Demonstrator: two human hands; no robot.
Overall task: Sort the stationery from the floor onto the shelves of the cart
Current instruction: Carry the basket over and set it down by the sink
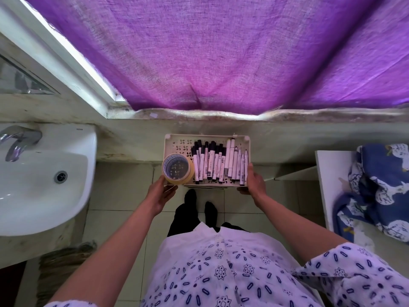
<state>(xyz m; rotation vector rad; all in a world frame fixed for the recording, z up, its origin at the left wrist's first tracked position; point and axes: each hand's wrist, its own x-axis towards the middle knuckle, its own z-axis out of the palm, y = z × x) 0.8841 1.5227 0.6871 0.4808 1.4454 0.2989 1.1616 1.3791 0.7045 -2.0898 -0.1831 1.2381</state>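
**Q:** What frames the scene, largest first?
**A:** A purple curtain spans 12 o'clock. A white washbasin sits at 9 o'clock and a blue patterned cloth at 3 o'clock. At centre, against the wall and just beyond the person's feet, stands the cart's top shelf, a white perforated tray. The lower shelves are hidden beneath it.

**Q:** And the hands?
**A:** The right hand grips the shelf's near-right corner, thumb lying up the side rim. The left hand meets the near-left corner. Its fingers reach under the rim, but whether they curl round it cannot be told.

**Q:** What could go wrong?
**A:** A jerk or tilt of the cart would probably topple the tape rolls, which stand taller than the low rim. The markers lie loose and could roll out of order.

**Q:** How does the stationery look?
**A:** The tape rolls are yellowish and stacked upright in the shelf's 8 o'clock corner, just beside the markers. The markers have white barrels and mostly dark caps. They lie side by side, running 12 to 6, from mid-shelf to the 3 o'clock rim.
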